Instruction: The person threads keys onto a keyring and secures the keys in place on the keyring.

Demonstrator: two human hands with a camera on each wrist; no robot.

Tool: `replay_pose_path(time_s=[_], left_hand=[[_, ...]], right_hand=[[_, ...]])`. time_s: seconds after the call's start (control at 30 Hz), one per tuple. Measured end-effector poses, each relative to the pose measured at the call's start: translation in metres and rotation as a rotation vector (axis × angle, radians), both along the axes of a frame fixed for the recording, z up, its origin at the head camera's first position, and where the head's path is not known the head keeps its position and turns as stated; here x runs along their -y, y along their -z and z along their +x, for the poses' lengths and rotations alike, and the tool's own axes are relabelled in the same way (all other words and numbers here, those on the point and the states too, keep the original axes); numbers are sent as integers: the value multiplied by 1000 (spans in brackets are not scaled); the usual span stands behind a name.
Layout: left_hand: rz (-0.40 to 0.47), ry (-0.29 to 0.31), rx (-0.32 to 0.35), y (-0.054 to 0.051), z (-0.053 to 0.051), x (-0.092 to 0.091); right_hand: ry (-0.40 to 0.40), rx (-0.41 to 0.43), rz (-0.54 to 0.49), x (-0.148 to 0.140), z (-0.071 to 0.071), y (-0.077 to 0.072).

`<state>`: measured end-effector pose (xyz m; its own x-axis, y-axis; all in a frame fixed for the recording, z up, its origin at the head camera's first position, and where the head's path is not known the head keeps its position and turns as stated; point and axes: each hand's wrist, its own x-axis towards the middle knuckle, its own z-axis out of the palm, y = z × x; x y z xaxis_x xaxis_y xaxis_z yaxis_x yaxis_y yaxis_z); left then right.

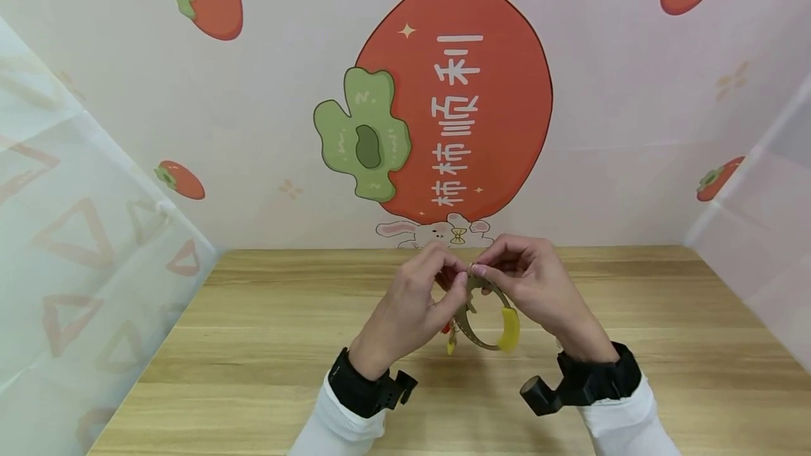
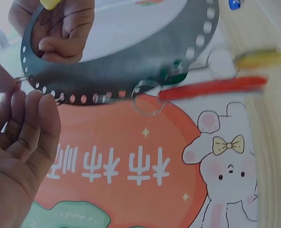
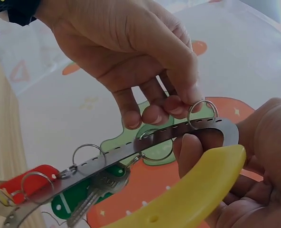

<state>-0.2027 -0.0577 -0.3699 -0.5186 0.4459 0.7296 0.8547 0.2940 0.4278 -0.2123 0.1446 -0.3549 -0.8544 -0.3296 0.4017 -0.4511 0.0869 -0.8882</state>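
Note:
Both hands hold up a curved metal key hoop (image 1: 472, 329) with a yellow grip (image 3: 192, 190) and a row of small slots along its band. The left hand (image 1: 415, 298) pinches a split key ring (image 3: 202, 114) at the band, fingertips and thumb close together. Across from it, the right hand (image 1: 538, 287) grips the hoop near that same ring, its fingers partly behind the band. Other split rings hang along the band, with a red key tag (image 2: 216, 88), a green key tag (image 3: 74, 199) and a silver key (image 3: 98, 190). A yellow tag (image 2: 264, 58) looks blurred.
A wooden tabletop (image 1: 253, 343) lies under the hands. Behind it rises a printed backdrop (image 1: 608, 125) with a large persimmon picture, and patterned side sheets (image 1: 76, 266) stand at the edges. Black wrist cameras sit on both wrists.

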Motion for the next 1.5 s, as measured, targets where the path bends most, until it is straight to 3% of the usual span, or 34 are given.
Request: replay_pose_path(time_s=[0.23,0.53,0.77,0.87,1.03,1.23,1.33,1.5], left_hand=[[25,21,23,1,1,-4],[-30,-27,-36,-1,2,0],[-48,-20,-46,-4,1,5],[-46,-12,-55,-4,-1,8],[-49,-11,-62,-6,-1,12],[-52,-23,-64,-7,0,14],[-52,-24,-68,-7,0,14],[-51,-29,-74,-8,0,14]], right_hand=[[36,-44,24,0,-1,0],[-5,81,108,0,-4,-2],[-27,99,167,-14,-12,2],[36,66,266,-32,-19,8],[178,37,578,-65,-33,24],[221,169,855,-89,-43,40],[225,245,935,-94,-45,47],[217,322,951,-100,-50,60]])
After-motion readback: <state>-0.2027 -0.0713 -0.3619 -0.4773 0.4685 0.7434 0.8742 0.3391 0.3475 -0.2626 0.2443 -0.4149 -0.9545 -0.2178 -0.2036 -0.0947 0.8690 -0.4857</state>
